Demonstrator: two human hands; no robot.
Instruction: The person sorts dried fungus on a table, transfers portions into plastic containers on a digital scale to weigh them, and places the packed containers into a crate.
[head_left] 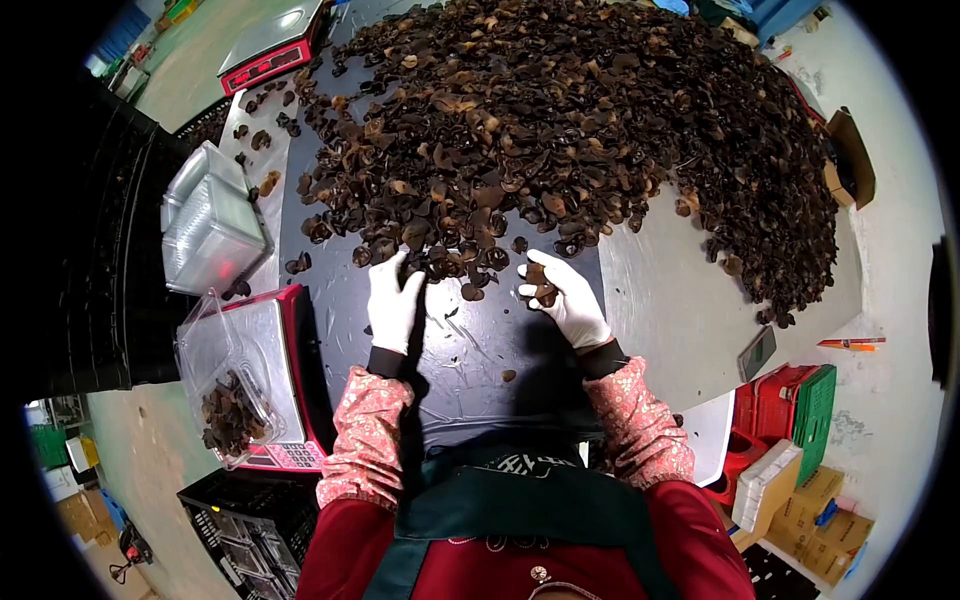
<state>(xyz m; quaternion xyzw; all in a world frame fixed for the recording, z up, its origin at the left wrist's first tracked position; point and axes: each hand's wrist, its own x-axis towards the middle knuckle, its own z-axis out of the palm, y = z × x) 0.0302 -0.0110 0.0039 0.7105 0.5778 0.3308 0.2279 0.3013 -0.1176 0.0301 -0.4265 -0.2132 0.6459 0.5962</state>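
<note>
A big heap of dark brown wood ear mushrooms (520,110) covers the far part of the table. At the near edge of the heap is my left hand (393,303), in a white glove, its thumb apart from the fingers and the fingertips by some loose mushrooms. My right hand (575,303), gloved too, has its fingers curled round a few wood ear mushrooms (541,285). On the left, a clear plastic clamshell box (262,395) stands on a red scale (287,345), its lid up and mushrooms inside.
Stacked clear boxes (215,235) stand behind the near scale, and a second red scale (268,60) is at the far left. A phone (757,353) lies at the table's right edge. Black crates (245,530) and red and green crates (790,400) flank the table.
</note>
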